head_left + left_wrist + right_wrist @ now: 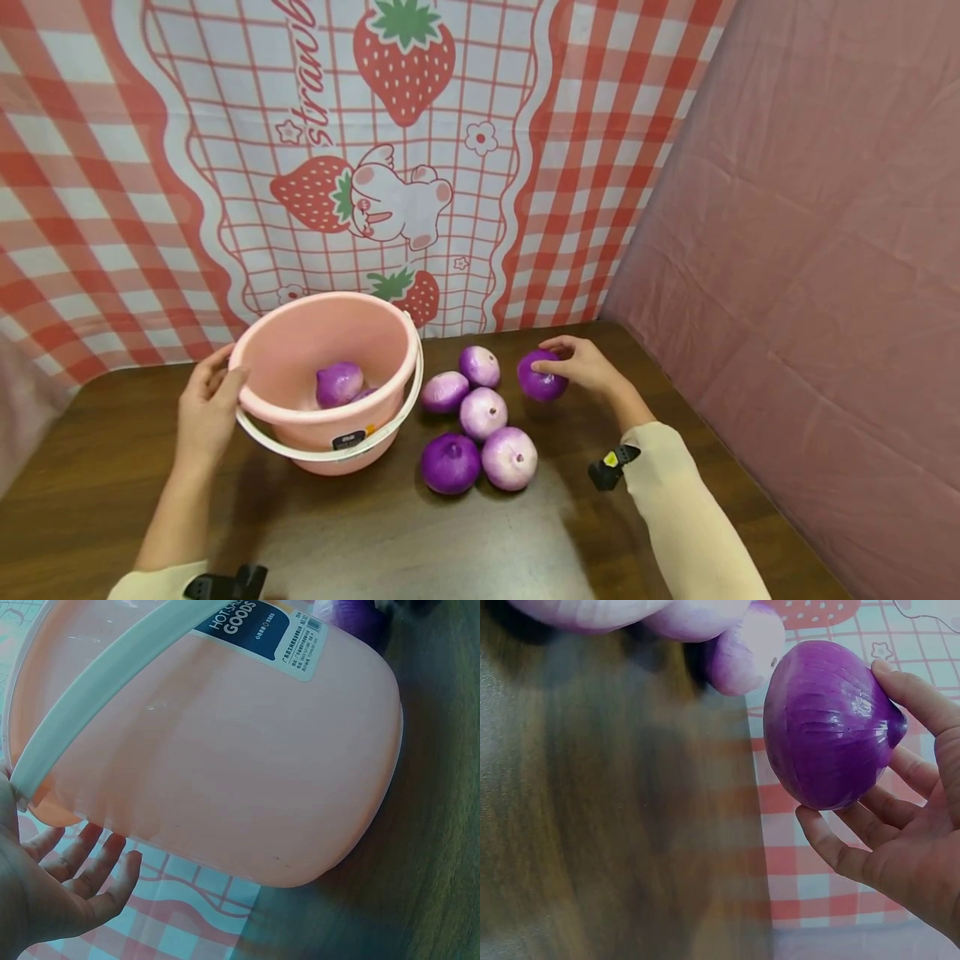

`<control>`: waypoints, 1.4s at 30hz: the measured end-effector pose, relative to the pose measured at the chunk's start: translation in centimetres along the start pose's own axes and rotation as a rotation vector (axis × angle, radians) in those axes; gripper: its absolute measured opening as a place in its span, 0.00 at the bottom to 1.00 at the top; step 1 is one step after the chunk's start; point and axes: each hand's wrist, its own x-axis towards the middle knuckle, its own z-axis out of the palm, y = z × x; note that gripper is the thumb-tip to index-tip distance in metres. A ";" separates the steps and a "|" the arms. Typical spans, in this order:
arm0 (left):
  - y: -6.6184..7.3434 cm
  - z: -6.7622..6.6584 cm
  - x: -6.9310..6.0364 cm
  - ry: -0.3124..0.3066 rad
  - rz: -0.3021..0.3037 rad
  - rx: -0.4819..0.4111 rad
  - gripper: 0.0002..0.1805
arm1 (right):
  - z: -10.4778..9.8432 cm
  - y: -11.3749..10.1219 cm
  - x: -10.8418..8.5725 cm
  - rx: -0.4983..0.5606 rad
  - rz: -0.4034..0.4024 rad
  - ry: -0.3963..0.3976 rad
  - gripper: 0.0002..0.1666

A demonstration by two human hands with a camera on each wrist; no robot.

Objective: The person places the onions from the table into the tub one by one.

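My left hand (206,408) grips the left rim of a pink bucket (322,321), thumb over the edge. The bucket tilts toward me, and at least one purple onion (339,383) lies inside. Seen from the left wrist, the fingers of that hand (67,892) curl below the rim beside the white handle (97,682). On the right, my right hand (585,364) holds a purple onion (542,379) between thumb and fingers. The right wrist view shows this onion (825,727) close up, its pointed end toward the palm.
Several purple-and-white onions (483,414) sit grouped on the dark wooden table (360,542) between bucket and right hand. Behind the table hangs a red checked strawberry cloth (465,192). A pink cloth (817,250) borders the right side.
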 end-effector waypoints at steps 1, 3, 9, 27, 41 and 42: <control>0.0 0.0 0.0 0.000 0.000 0.005 0.13 | 0.0 -0.2 0.1 -0.009 -0.002 0.000 0.34; 0.0 0.0 0.0 -0.001 -0.001 0.008 0.13 | 0.0 -0.4 0.2 -0.011 -0.004 -0.002 0.33; 0.0 0.0 0.0 0.001 0.000 0.010 0.13 | -0.1 -1.1 0.6 -0.041 -0.026 -0.004 0.33; 0.0 0.1 0.0 0.013 -0.002 -0.001 0.13 | -0.1 -2.9 0.8 -0.119 -0.058 -0.002 0.34; 0.1 0.1 -0.1 0.009 -0.004 -0.025 0.13 | -0.1 -4.4 1.2 -0.082 -0.073 -0.019 0.33; 0.1 0.1 -0.1 0.009 -0.005 -0.027 0.13 | -0.1 -4.5 1.2 -0.083 -0.074 -0.019 0.33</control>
